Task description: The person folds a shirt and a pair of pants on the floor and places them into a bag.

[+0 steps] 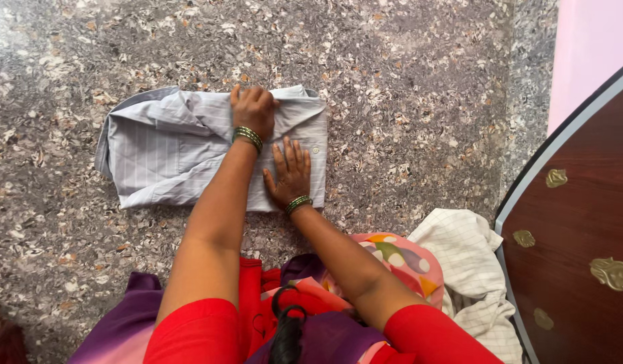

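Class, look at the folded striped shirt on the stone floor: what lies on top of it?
On the folded shirt both hands press flat: the left hand near the collar, the right hand near the buttoned front. The fabric beneath the palms is covered and cannot be seen.

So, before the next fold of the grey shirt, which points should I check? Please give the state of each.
1. Shirt lies flat on the stone floor: ok.
2. Left hand presses the collar area: ok.
3. Right hand flat on the shirt's right part, fingers spread: ok.
4. Left sleeve edge smooth: not ok, some creases show.
5. Buttons all closed: cannot tell, the hands cover the front.
6. White cloth kept apart from the shirt: ok.
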